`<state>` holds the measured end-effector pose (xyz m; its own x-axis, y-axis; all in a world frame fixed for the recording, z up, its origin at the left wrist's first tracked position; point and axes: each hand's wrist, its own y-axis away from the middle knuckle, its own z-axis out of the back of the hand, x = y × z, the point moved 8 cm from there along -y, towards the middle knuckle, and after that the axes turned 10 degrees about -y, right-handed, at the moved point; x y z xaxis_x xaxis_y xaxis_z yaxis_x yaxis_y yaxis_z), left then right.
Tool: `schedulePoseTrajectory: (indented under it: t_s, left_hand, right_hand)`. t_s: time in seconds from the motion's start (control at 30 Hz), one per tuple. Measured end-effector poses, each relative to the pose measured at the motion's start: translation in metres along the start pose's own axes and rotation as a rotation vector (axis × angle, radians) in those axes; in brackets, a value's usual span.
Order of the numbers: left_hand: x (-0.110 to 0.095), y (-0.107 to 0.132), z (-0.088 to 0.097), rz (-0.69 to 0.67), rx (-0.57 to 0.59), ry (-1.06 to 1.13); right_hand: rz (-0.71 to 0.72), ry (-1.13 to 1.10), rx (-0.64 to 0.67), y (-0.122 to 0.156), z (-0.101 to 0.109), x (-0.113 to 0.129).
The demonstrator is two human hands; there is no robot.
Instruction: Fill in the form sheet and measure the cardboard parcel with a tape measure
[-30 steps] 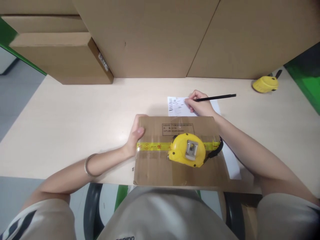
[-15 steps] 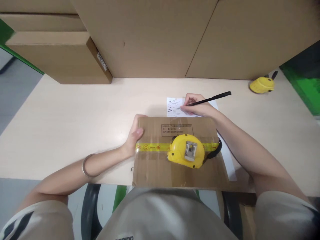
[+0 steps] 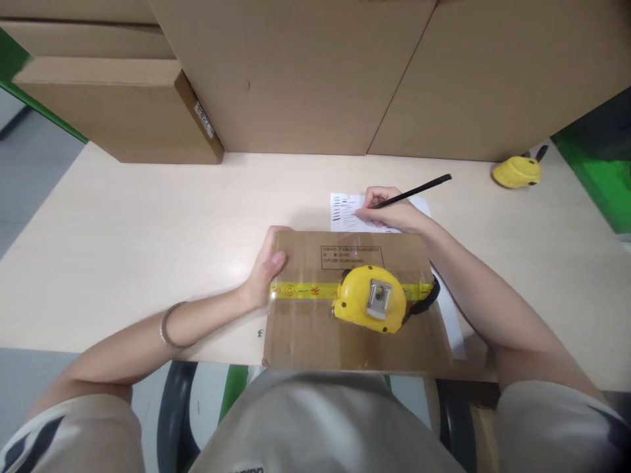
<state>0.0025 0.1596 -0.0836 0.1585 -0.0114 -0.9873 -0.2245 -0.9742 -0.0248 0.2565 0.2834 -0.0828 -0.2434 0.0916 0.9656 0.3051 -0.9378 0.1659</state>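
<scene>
My right hand [image 3: 384, 209] pinches a black pen [image 3: 419, 190], its tip down at a sheet of paper [image 3: 344, 220] with rows of handwritten marks. The paper's lower part is hidden behind a cardboard box [image 3: 305, 335]. At the box's left edge, my left hand [image 3: 266, 269] grips it, with the thumb on the top face and the other fingers out of sight. A yellow tape measure [image 3: 362, 295] with a metal clip and black strap lies on the box. Yellow printed tape [image 3: 300, 290] runs across the box under it.
A second yellow tape measure [image 3: 516, 172] rests at the back right of the table [image 3: 123, 243]. Large cardboard boxes [image 3: 296, 79] stand along the back like a wall. A flatter box [image 3: 118, 118] is at the back left. Chair armrests [image 3: 175, 407] show below the table edge.
The pen has tilted slightly in my right hand, its rear end a little higher and further left. The left hand, box and tape measure keep their places, apart from a slight camera shift.
</scene>
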Motion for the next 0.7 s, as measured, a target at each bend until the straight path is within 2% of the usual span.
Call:
schedulePoseTrajectory:
  t_s: [0.7]
  left_hand:
    - [0.0030,-0.0002,0.0012,0.000,0.028,0.000]
  right_hand:
    - [-0.029,-0.016,0.023,0.0012,-0.0026,-0.0021]
